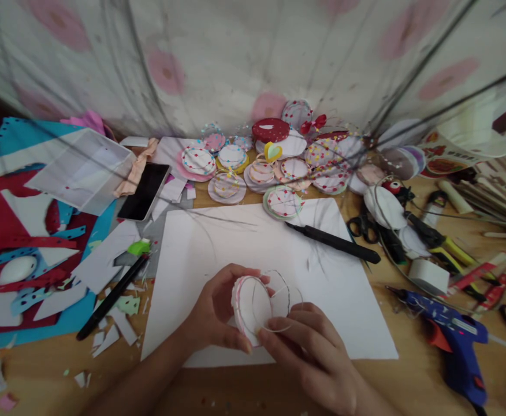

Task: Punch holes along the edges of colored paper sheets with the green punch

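My left hand is closed round the edge of a small round white paper box with a pinkish rim, tilted so its flat face turns to the right. Fingers of my right hand pinch at the lower right edge of that box. A thin looped wire curves out between the two hands, and its end near my right fingertips is hard to make out. Both hands are above a white sheet of paper. Beyond them, a black pen-like tool lies across the sheet's upper right part.
Several decorated paper discs stand at the back. On the right lie a blue glue gun, pliers and scissors. Left are a phone, a clear plastic box, a black pen and paper scraps.
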`<state>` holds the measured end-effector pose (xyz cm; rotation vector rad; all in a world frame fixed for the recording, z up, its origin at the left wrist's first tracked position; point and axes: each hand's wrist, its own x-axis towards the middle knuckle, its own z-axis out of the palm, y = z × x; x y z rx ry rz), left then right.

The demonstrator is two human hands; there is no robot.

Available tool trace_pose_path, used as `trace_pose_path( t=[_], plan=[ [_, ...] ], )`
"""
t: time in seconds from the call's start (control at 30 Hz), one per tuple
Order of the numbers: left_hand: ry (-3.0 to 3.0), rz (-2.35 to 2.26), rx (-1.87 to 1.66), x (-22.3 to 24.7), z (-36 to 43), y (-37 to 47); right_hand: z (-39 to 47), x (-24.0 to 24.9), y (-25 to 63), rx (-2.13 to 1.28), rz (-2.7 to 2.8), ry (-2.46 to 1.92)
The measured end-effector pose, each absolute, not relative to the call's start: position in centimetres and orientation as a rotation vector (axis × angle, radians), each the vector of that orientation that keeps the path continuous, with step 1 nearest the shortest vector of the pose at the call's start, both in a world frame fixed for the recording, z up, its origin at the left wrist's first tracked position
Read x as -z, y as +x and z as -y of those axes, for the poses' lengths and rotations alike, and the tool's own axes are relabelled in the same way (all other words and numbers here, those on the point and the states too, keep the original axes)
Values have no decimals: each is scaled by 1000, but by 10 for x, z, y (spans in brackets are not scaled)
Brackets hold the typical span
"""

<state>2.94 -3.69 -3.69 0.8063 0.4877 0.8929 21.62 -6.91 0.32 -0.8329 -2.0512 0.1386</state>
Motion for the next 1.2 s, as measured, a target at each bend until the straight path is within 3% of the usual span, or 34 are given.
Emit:
trace_pose_path(
  t=[0.4, 0.9, 1.03, 1.2],
  plan=[
    [817, -495, -918, 37, 35, 31, 83, 24, 217, -329, 1975, -888],
    [758, -566, -892, 24, 35, 31, 81, 16, 214, -381, 1777, -920],
    [554, -523, -725, 19, 30, 26, 76, 19, 213, -718, 1298, -1132],
    [573, -635, -650, 22, 30, 24, 65, 25, 211, -1620, 915, -1109]
  ],
)
